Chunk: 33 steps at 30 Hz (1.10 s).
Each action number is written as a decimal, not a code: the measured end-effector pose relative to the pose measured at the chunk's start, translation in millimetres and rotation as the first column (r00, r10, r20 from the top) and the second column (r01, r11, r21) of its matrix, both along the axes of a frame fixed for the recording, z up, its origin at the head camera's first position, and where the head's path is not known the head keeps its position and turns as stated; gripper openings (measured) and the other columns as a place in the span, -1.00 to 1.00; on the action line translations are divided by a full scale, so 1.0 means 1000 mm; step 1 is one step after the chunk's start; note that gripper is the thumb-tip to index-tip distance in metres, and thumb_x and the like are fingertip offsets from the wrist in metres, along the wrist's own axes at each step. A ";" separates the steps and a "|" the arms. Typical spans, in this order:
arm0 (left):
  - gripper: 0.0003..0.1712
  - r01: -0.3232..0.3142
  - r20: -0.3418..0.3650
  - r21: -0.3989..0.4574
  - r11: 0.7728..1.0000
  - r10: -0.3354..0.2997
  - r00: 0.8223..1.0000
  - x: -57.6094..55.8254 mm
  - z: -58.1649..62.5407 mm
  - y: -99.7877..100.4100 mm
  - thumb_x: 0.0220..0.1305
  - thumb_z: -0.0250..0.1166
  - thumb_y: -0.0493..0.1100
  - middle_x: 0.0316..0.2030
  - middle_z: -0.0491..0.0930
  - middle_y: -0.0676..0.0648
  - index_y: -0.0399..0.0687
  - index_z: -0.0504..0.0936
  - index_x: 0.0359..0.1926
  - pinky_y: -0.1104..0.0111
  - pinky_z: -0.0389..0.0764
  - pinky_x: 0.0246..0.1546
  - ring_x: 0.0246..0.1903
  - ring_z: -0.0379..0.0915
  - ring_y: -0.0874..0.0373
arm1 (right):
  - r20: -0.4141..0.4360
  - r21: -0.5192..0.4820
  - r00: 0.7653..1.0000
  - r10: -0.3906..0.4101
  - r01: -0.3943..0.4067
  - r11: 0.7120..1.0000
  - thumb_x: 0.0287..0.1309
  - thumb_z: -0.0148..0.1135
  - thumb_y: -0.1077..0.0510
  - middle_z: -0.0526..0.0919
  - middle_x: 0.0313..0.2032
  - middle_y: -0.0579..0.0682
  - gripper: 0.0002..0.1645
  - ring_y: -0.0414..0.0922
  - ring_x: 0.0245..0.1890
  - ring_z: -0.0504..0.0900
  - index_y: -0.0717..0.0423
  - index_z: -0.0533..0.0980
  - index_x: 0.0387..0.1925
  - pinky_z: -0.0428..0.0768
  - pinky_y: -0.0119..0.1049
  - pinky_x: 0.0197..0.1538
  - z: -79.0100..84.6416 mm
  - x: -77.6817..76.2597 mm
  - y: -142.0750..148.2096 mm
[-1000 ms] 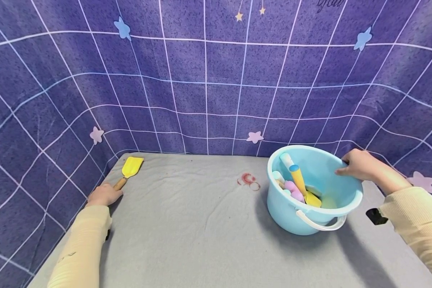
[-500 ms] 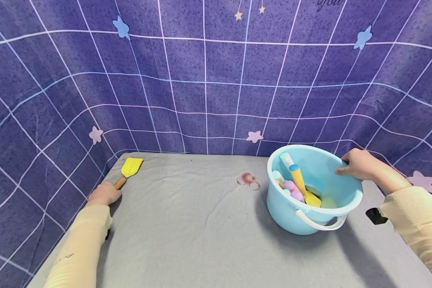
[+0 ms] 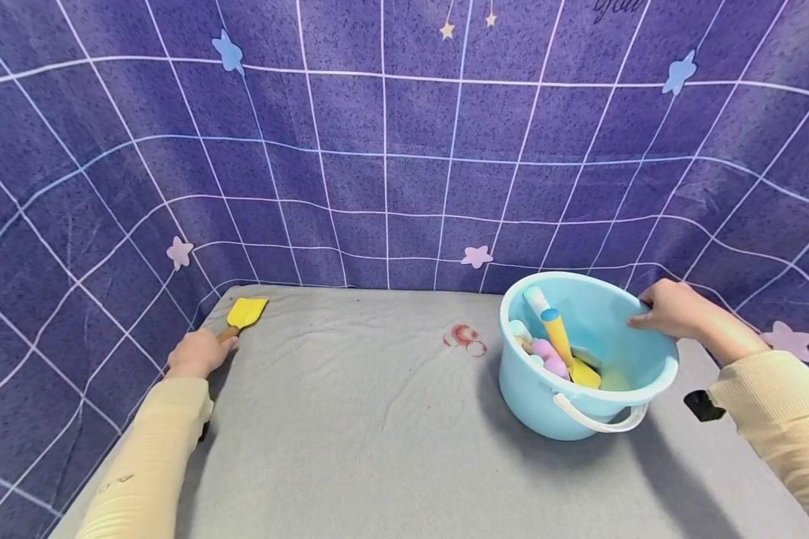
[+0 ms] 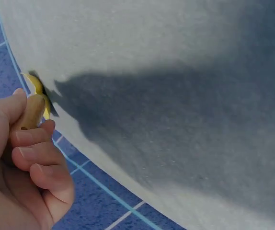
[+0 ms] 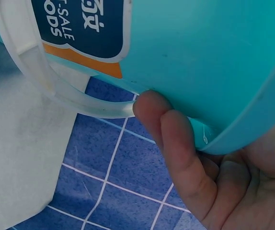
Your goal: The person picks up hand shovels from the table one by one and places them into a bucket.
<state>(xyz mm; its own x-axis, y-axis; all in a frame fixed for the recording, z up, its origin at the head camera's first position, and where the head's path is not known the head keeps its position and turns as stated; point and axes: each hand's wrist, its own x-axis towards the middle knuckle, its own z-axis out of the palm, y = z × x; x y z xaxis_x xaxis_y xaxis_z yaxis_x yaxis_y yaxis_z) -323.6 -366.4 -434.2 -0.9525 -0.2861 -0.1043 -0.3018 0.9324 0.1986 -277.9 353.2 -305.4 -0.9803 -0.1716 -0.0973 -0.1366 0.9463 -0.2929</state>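
At the table's far left corner my left hand [image 3: 197,353] grips the brown handle of a small yellow shovel [image 3: 247,312]. In the left wrist view, thumb and fingers curl about the handle [image 4: 33,111], whose end points at the camera. The yellow blade lies beyond it, close over the grey cloth. On the right, my right hand [image 3: 674,308] holds the rim of a light blue bucket [image 3: 542,412], thumb inside and fingers over the outer side. The bucket is tilted, its mouth facing me. From its front hangs a white handle [image 3: 603,425].
Inside the bucket lie a yellow stick with a blue end [image 3: 556,340], a white and blue tube [image 3: 536,301], pink rounded pieces [image 3: 554,359] and a yellow scoop [image 3: 585,373]. Red ring stains [image 3: 465,338] mark the grey cloth [image 3: 350,419]. A purple curtain [image 3: 350,187] borders the table.
My left hand has shifted a little up and right along the shovel's handle, covering more of it. The bucket and my right hand have stayed put.
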 end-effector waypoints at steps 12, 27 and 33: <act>-0.29 0.018 -0.044 -0.013 1.000 -0.019 0.999 -0.001 0.012 0.011 0.35 -0.03 0.15 -0.14 0.44 -0.60 -0.58 0.45 -0.10 -0.09 0.47 -0.42 -0.23 0.45 -0.46 | 0.000 0.000 1.000 0.006 -0.006 1.000 0.03 0.31 0.15 0.53 -0.69 -0.05 -0.70 -0.18 -0.69 0.53 0.35 0.50 -0.56 0.55 -0.26 -0.58 0.002 0.001 -0.001; -0.34 0.154 -0.109 -0.053 0.987 -0.159 0.981 0.004 0.035 0.025 0.30 0.05 0.14 -0.19 0.51 -0.55 -0.52 0.52 -0.16 -0.04 0.46 -0.53 -0.33 0.51 -0.37 | 0.016 0.009 1.000 -0.010 0.010 1.000 0.03 0.32 0.13 0.55 -0.64 0.00 -0.65 -0.18 -0.66 0.55 0.42 0.51 -0.48 0.57 -0.25 -0.57 0.001 0.000 -0.001; -0.40 0.180 -0.156 -0.062 0.982 -0.188 0.970 0.010 0.047 0.039 0.31 0.08 0.11 -0.26 0.52 -0.54 -0.48 0.56 -0.26 -0.04 0.45 -0.59 -0.38 0.52 -0.38 | 0.011 0.014 1.000 -0.004 0.004 1.000 0.02 0.33 0.13 0.56 -0.64 0.00 -0.64 -0.17 -0.66 0.55 0.43 0.52 -0.47 0.56 -0.25 -0.57 0.002 0.000 -0.001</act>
<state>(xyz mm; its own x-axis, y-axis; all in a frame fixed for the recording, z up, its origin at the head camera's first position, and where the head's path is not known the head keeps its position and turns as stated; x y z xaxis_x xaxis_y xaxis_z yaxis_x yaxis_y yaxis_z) -313.9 -327.2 -386.9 -0.9924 -0.1056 0.0637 -0.0922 0.9784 0.1852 -277.9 351.9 -303.4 -0.9799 -0.1661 -0.1104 -0.1296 0.9510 -0.2807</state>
